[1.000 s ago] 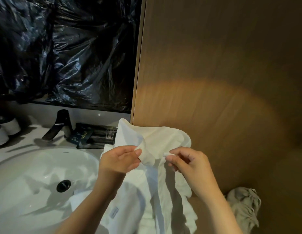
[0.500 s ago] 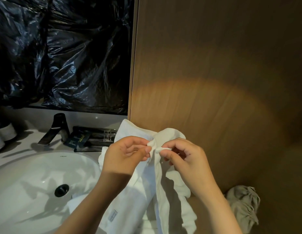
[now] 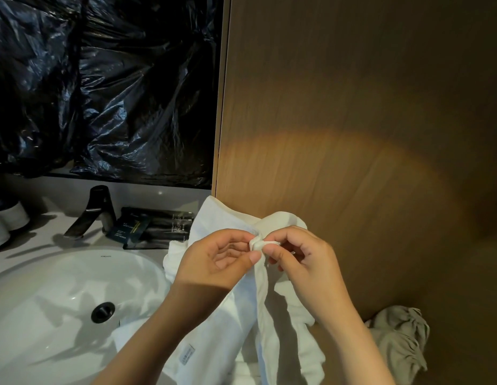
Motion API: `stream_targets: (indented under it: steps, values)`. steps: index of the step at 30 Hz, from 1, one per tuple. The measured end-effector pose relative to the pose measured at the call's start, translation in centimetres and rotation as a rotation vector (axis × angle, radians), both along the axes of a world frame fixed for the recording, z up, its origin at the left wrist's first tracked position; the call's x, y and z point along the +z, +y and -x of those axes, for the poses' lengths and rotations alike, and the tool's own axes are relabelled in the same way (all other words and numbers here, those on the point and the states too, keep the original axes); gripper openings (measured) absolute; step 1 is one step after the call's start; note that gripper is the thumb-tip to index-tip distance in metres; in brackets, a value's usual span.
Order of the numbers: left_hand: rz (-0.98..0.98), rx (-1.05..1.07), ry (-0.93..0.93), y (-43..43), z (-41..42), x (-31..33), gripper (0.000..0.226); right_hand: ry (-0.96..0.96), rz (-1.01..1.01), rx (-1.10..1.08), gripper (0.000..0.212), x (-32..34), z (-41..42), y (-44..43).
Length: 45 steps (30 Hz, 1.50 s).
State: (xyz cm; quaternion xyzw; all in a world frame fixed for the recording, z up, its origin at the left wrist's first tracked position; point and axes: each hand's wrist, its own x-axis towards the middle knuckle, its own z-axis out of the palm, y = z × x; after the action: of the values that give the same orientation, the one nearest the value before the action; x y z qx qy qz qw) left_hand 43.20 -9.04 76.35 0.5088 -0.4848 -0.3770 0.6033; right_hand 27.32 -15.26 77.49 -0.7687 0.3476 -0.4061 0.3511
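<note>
I see left hand (image 3: 216,262) and right hand (image 3: 303,259) pinching bunched white towel (image 3: 230,323) together, beside sink (image 3: 47,287).

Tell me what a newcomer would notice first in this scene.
At centre, the left hand and right hand pinch a bunched corner of a white towel that drapes down beside the white sink. Crumpled black plastic sheeting fills the upper left above the sink, and a grey cloth lies bunched at lower right by the wooden panel.
</note>
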Motion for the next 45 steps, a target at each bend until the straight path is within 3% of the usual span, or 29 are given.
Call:
stream_targets:
  steps: [11,15,19,29,39,45]
  values:
    - [0.073,0.019,-0.145,0.0,-0.5,0.5,0.019,0.029,0.03,0.082,0.024,0.8,-0.2,-0.8]
    - [0.12,-0.017,-0.205,-0.1,-1.6,3.1,0.018,0.016,0.047,0.121,0.016,2.5,-0.6,-1.5]
    - [0.188,-0.035,-0.386,-0.4,-3.1,6.4,0.019,-0.022,0.077,0.199,0.008,4.7,-1.7,-2.1]
    - [0.278,0.139,-0.569,-0.9,-5.3,9.9,0.02,-0.101,0.058,0.285,0.012,7.5,-3.7,-3.1]
    - [0.413,0.198,-0.49,-3.0,-5.6,15.2,0.016,-0.148,0.325,0.077,0.015,12.6,-4.9,-3.9]
    - [0.181,0.222,-0.559,-4.4,-5.9,8.8,0.023,0.01,0.007,0.089,0.022,5.2,-4.3,-4.3]
